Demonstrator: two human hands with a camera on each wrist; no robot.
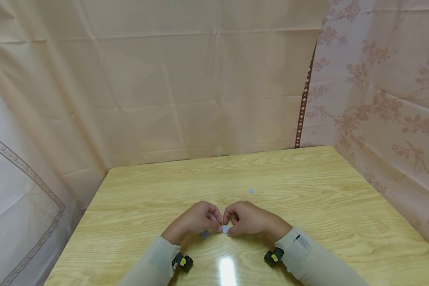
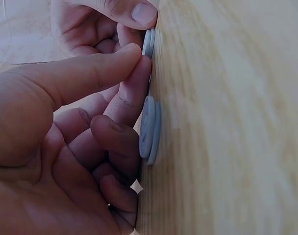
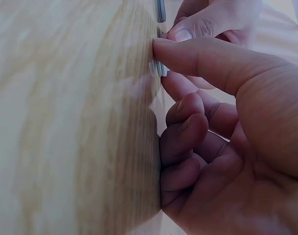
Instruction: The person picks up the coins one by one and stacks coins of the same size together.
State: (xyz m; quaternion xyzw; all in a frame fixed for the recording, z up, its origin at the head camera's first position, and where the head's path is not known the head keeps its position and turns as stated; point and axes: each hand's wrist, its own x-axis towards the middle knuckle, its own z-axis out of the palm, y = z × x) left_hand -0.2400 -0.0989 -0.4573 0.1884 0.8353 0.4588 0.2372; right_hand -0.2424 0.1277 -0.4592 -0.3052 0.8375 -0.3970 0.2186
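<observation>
Two thin grey coins (image 2: 149, 43), one against the other, lie low over the wooden table between both hands. My left hand (image 1: 203, 216) pinches their near edge with thumb and index fingertip. From the other side my right hand (image 1: 252, 218) has its thumb and index finger around the same coins (image 3: 161, 68). Its remaining fingers curl close to the tabletop. Beside the left fingers, two more coins (image 2: 150, 129) overlap on the table, slightly offset; in the head view this pair (image 1: 204, 234) is partly hidden under the left hand.
A single pale round coin (image 1: 251, 191) lies farther back on the wooden table (image 1: 146, 190), right of the hands. Beige and floral curtains (image 1: 200, 79) hang behind and at the sides. A bright reflection shines near the front edge.
</observation>
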